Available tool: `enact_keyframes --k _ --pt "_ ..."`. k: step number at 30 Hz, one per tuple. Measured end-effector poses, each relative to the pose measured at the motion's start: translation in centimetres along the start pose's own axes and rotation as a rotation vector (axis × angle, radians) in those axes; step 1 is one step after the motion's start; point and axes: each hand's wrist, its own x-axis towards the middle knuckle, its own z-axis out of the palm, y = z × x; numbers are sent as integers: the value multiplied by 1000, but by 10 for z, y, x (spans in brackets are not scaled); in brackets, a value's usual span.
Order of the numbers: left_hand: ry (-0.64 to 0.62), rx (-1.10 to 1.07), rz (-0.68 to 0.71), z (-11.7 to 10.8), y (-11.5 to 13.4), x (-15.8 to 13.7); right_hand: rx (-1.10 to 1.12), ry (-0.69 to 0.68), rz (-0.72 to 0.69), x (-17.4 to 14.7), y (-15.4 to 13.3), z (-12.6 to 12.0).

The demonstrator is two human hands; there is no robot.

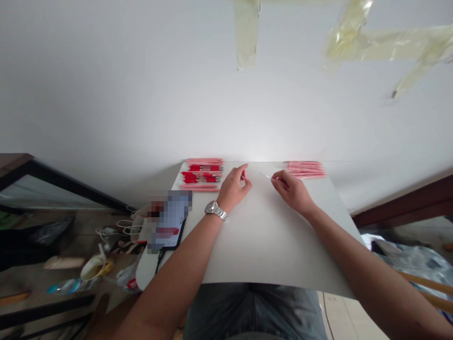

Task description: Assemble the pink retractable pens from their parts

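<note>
Directions are read from the middle of the white table [269, 241], with 12 o'clock toward the wall. The left hand [234, 186], at 11 o'clock, is partly closed: its thumb and forefinger curve toward each other, leaving a small gap. Something pink shows at this gap, but it is too small to identify, and one cannot tell whether the hand grips it. The right hand [288, 188], near 2 o'clock, is closed in a pinch on a thin white rod [266, 176], its fingers folded inward. The rod is slender and pale; its free end projects from the fingertips toward 10 o'clock, in the space between the two hands and apart from the left one.

At 10 o'clock, beside the left hand, lie red pens [201, 178], with slim pink pieces [200, 188] on either side of them. Beyond the right hand, between 1 and 2 o'clock, rests a stack of pink sticks [306, 169], laid side by side.

The left forearm enters from 8 o'clock, a silver wristwatch [216, 210] at its wrist; the right forearm enters from 4 o'clock. Both wrists are held above the tabletop, and the hands face one another.
</note>
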Motion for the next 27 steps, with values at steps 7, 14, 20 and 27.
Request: enact_keyframes --k 7,14,20,27 --pt "-52 62 -61 2 -6 -1 -5 4 -3 0 1 1" --pt "-66 133 -54 -2 -6 0 -3 -1 3 0 2 1" --pt "-112 214 -61 -5 -7 2 -3 -8 11 0 4 1" --pt "-129 328 3 -7 -10 2 -3 -6 13 0 3 1"
